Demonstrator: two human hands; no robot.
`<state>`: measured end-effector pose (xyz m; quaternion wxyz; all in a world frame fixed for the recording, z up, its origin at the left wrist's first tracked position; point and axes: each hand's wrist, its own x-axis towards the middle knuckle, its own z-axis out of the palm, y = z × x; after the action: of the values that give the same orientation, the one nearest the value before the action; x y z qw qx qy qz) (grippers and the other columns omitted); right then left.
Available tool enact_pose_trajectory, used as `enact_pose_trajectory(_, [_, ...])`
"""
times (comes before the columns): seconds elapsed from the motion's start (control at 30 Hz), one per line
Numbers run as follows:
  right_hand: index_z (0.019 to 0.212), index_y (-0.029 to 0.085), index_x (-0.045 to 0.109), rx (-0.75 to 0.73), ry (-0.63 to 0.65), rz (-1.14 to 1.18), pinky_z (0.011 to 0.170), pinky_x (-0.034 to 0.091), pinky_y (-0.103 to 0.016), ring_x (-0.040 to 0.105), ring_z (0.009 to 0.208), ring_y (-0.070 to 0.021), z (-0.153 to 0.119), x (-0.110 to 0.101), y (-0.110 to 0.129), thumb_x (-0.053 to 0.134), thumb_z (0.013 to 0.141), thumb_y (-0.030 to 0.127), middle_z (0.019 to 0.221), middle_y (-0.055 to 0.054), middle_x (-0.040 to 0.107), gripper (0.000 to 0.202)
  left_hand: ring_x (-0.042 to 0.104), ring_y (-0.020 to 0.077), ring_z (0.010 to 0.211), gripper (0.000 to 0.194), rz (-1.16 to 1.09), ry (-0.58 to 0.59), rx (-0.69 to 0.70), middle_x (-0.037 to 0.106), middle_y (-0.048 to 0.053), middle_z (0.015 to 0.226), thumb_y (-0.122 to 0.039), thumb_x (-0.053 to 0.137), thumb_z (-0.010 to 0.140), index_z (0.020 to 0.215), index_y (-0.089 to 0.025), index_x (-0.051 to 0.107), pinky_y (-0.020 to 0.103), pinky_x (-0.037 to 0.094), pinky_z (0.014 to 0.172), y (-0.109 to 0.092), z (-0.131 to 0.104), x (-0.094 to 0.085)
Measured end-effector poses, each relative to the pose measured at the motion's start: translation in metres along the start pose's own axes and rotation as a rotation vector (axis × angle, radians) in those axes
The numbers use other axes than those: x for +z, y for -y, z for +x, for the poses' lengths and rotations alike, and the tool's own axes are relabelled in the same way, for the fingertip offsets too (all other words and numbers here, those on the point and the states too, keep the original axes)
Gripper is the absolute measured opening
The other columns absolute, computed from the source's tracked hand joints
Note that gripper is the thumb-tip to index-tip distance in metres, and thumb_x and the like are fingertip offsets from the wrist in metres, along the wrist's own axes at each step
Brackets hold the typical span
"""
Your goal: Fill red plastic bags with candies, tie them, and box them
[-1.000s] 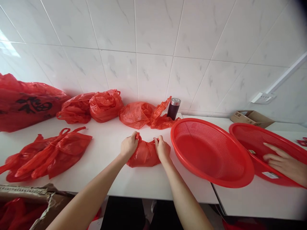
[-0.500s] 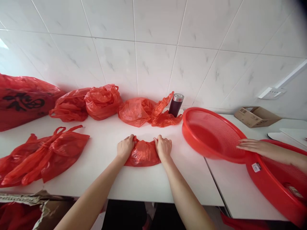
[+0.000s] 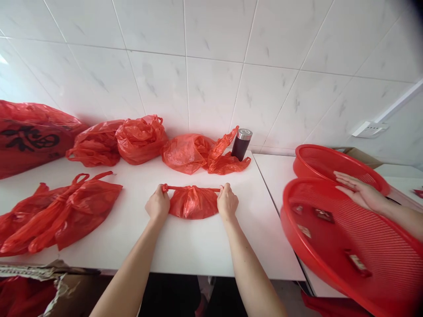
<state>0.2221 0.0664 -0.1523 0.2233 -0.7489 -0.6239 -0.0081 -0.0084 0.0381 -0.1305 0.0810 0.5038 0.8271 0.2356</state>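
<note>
A small filled red plastic bag [image 3: 193, 204] lies on the white table [image 3: 194, 248] in front of me, its contents hidden. My left hand [image 3: 157, 203] is closed round one twisted end of the bag's top. The other end is gripped in my right hand [image 3: 228, 201]. Between both fists the two ends are stretched into a straight, taut line, and the bag is gathered at the middle below it.
Tied red bags [image 3: 72, 207] lie at left, with several more along the wall. A dark tumbler [image 3: 242, 145] stands behind. At right, another person's hand [image 3: 360, 191] is over two red baskets; the near basket [image 3: 287, 220] holds small packets. An open carton [image 3: 71, 290] sits below left.
My hands have moved apart, my left one outward, pulling the bag's ends tight. At right, the near basket has come left and the other basket has moved back to the right.
</note>
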Motion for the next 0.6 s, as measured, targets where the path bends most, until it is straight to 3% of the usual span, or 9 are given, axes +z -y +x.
enact_pose_trajectory(0.3, [0.096, 0.018, 0.046, 0.127, -0.027, 0.152, 0.053, 0.022, -0.026, 0.062, 0.067, -0.0159, 0.0, -0.002, -0.001, 0.026, 0.103, 0.03, 0.086, -0.005, 0.067, 0.024, 0.062, 0.0198, 0.065, 0.047, -0.311, 0.009, -0.067, 0.069, 0.007, 0.079, -0.051, 0.023, 0.091, 0.076, -0.021, 0.055, 0.029, 0.044, 0.056, 0.016, -0.005, -0.003])
enact_pose_trajectory(0.5, [0.097, 0.018, 0.047, 0.15, -0.022, 0.286, 0.052, 0.022, -0.025, 0.06, 0.067, -0.0163, 0.001, -0.006, -0.004, 0.023, 0.102, 0.033, 0.082, -0.004, 0.066, 0.028, 0.064, 0.0196, 0.067, 0.039, -0.383, 0.044, 0.008, 0.068, 0.008, 0.076, -0.042, 0.029, 0.09, 0.084, -0.016, 0.058, 0.031, 0.051, 0.063, 0.019, 0.001, -0.014])
enact_pose_trajectory(0.6, [0.098, 0.02, 0.048, 0.159, -0.014, 0.364, 0.052, 0.021, -0.024, 0.058, 0.064, -0.0165, 0.003, -0.007, -0.007, 0.023, 0.101, 0.035, 0.08, -0.003, 0.065, 0.03, 0.062, 0.0272, 0.099, 0.031, -0.31, -0.03, 0.084, 0.066, 0.013, 0.108, -0.027, 0.04, 0.085, 0.109, -0.017, 0.056, 0.041, 0.048, 0.083, 0.006, 0.005, -0.03])
